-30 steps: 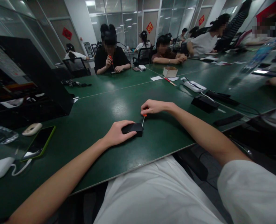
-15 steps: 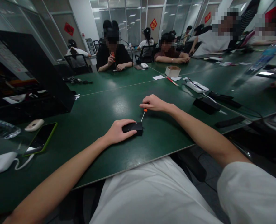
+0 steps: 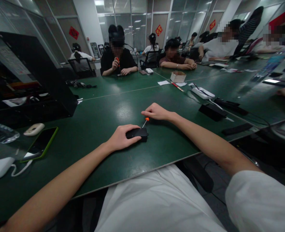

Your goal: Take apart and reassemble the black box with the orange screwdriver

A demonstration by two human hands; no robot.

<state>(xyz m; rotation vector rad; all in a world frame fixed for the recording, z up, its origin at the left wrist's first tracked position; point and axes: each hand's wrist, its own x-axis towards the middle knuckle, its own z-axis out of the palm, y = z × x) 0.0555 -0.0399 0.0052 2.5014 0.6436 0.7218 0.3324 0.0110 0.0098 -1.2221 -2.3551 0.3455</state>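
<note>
A small black box (image 3: 142,132) lies on the green table (image 3: 108,116) in front of me. My left hand (image 3: 123,138) grips it from the left, thumb on the near side and fingers along the far side. Above and to the right of the box, my right hand (image 3: 155,111) is closed around the handle of a screwdriver (image 3: 145,122). Only the orange end of the handle and the thin metal shaft show below the fingers. The shaft slants down to the left, its tip at the top of the box; whether it sits in a screw I cannot tell.
On the left are a phone with a green edge (image 3: 41,144), a white oval case (image 3: 33,129), a white power bank (image 3: 0,168) and a black shelf unit (image 3: 58,87). Right of my arm lie a black box (image 3: 212,111) and a power strip (image 3: 202,92). A co-worker (image 3: 118,58) sits opposite.
My right hand has moved slightly down and left with the screwdriver, bringing its tip onto the top of the box. My left hand keeps its grip on the box.
</note>
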